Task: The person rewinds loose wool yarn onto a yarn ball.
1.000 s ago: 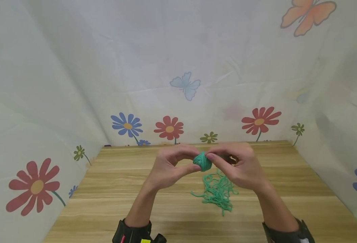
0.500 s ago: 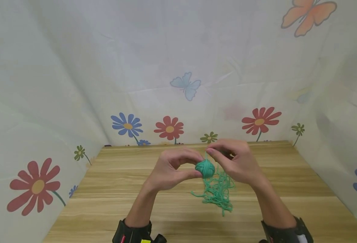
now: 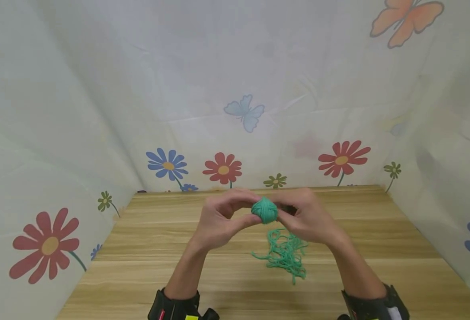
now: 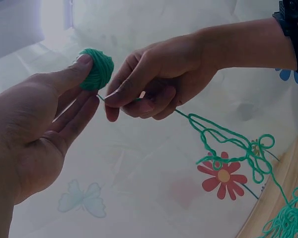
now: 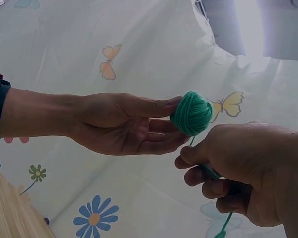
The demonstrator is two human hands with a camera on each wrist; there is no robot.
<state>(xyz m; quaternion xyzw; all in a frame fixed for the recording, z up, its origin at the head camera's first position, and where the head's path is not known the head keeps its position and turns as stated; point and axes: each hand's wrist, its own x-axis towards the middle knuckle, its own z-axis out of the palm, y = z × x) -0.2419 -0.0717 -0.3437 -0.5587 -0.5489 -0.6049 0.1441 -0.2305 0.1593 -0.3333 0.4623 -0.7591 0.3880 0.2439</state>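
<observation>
A small ball of green yarn (image 3: 264, 210) is held up above the table, pinched between the thumb and fingers of my left hand (image 3: 217, 220). Close beside it on the right, my right hand (image 3: 312, 218) pinches the strand that comes off the ball, as the left wrist view shows. From that hand the strand (image 4: 228, 130) hangs down in tangled loops. It leads to a loose heap of green yarn (image 3: 286, 253) on the table, below the hands. In the right wrist view, the strand runs from the underside of the ball (image 5: 192, 114) through my curled right fingers (image 5: 216, 187).
The wooden table (image 3: 151, 266) has light grain and reaches back to a pale curtain (image 3: 187, 66) printed with flowers and butterflies. The curtain also hangs along both sides. Dark bands with cameras (image 3: 175, 306) sit on both wrists.
My right hand rose above the ball with the strand pulled up, then came down and behind it. The ball dipped slightly right, then returned up and left, still in my left hand.
</observation>
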